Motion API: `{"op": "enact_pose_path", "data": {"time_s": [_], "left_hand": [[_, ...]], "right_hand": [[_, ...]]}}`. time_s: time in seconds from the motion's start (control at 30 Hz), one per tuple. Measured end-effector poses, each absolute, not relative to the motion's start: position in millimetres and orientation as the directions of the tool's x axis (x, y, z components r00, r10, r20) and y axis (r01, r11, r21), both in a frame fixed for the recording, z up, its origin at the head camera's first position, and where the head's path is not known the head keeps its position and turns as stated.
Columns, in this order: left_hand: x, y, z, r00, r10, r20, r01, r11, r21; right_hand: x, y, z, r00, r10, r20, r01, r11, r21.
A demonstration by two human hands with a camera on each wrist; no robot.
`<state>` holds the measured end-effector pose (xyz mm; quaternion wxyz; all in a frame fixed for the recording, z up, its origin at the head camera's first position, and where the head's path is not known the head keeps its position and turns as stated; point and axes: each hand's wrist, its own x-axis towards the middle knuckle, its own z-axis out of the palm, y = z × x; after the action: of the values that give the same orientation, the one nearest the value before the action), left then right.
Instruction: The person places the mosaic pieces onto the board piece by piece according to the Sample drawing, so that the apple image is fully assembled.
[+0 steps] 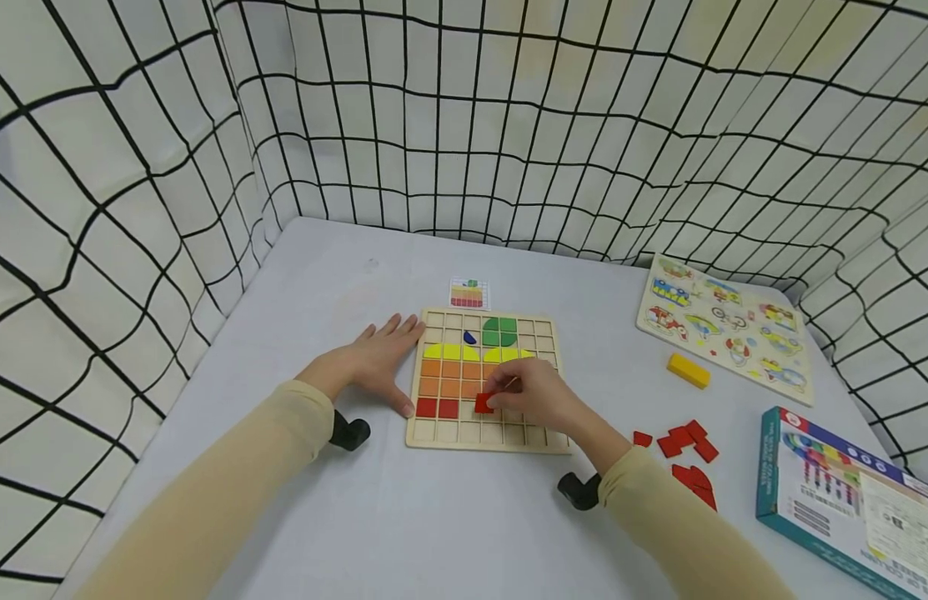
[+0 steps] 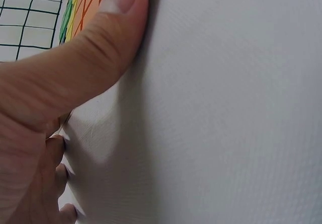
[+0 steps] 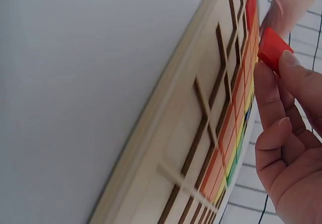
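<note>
My right hand (image 1: 534, 392) pinches a small red square tile (image 3: 274, 48) between thumb and fingertips, low over the wooden grid board (image 1: 448, 433). Flat beside the board's left side lies my left hand (image 1: 379, 360), fingers spread. Its thumb is right at the board's edge, as the left wrist view also shows. In the grid sit two red tiles (image 1: 437, 407) at the left of one row. Orange squares (image 1: 439, 377) fill cells above them, topped by yellow pieces (image 1: 450, 352). Higher up are green rounded pieces (image 1: 499, 332) and a small dark blue piece (image 1: 469, 337).
A picture card (image 1: 469, 293) lies behind the board. Loose red pieces (image 1: 687, 438) are at the right, near a yellow block (image 1: 689, 371). Farther right are a vehicle puzzle board (image 1: 722, 321) and a box (image 1: 831, 508). Black netting (image 1: 471, 125) surrounds the table.
</note>
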<state>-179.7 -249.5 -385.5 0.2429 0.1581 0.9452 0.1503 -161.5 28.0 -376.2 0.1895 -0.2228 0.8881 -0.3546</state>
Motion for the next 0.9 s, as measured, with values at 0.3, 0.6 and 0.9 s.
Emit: {"op": "enact_pose_path", "data": {"time_s": [0.3, 0.6, 0.9], "left_hand": [[-180.0, -249.7, -385.1, -0.832, 0.375, -0.409, 0.231, 0.904, 0.360], [-180.9, -250.2, -386.1, -0.834, 0.366, -0.414, 0.227, 0.910, 0.347], [-180.3, -249.9, -385.6, -0.835, 0.367, -0.410, 0.232, 0.911, 0.342]], "right_hand": [[-157.5, 6.8, -381.5, -0.837, -0.504, -0.212, -0.244, 0.692, -0.679], [-154.6, 0.5, -387.6, -0.855, -0.473, -0.213, -0.238, 0.722, -0.650], [-153.0, -2.0, -389.0, -0.857, -0.478, -0.192, -0.275, 0.740, -0.614]]}}
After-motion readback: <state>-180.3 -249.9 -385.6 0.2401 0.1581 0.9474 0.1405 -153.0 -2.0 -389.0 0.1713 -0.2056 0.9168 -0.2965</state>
